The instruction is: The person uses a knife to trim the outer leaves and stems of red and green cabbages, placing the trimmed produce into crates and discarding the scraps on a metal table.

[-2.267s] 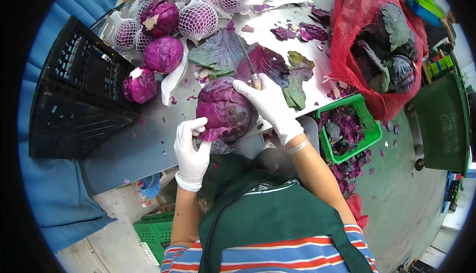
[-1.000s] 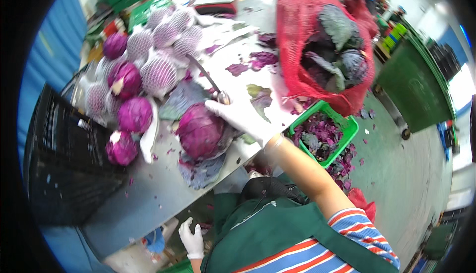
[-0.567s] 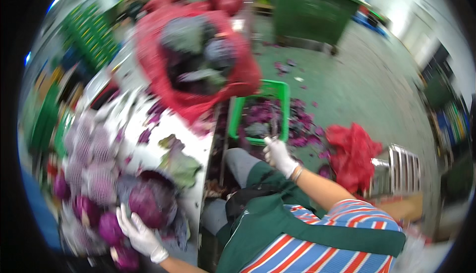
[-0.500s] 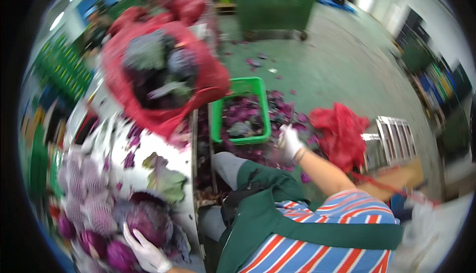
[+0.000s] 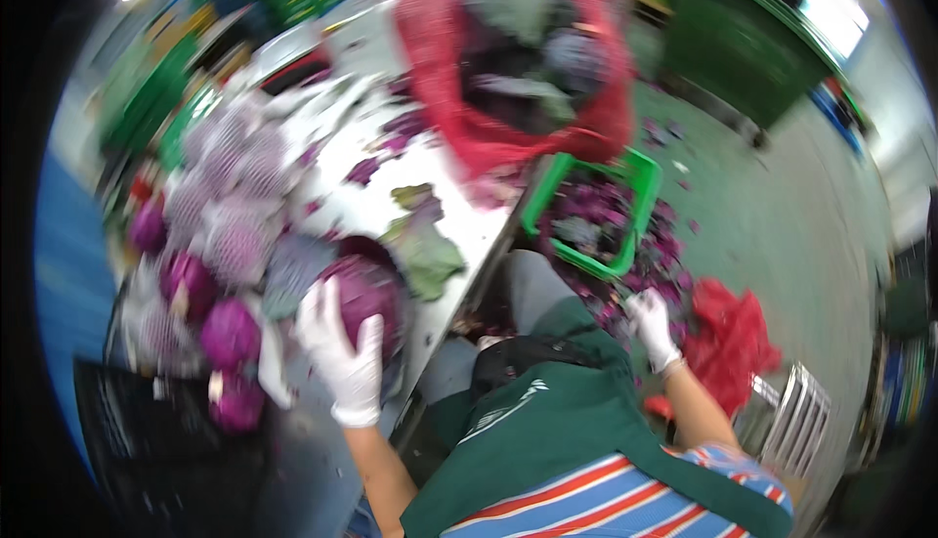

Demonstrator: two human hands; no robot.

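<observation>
My left hand [image 5: 342, 352], in a white glove, grips a red cabbage [image 5: 363, 296] near the table's edge, its fingers over the left side and the thumb across the front. Loose dark outer leaves lie around that cabbage. My right hand [image 5: 653, 327], also gloved, is held out over the floor on the right, next to the green basket of leaf scraps [image 5: 642, 208]. Its fingers are curled in; blur hides whatever they may hold. Beside my left hand lie trimmed purple cabbages [image 5: 232, 333], and behind them several wrapped in white foam nets [image 5: 234, 235].
A large red mesh sack [image 5: 422, 59] of cabbages stands at the table's far end. A green leaf [image 5: 427, 253] and purple scraps lie on the white table [image 5: 337, 181]. A black crate [image 5: 147, 450] is at lower left. Right: red sack [image 5: 728, 343], metal rack [image 5: 796, 419], green bin [image 5: 743, 44].
The view has swung left toward the table. My left hand has shifted from the cabbage's near-left side to a firmer hold with the thumb in front. My right hand stays out over the floor.
</observation>
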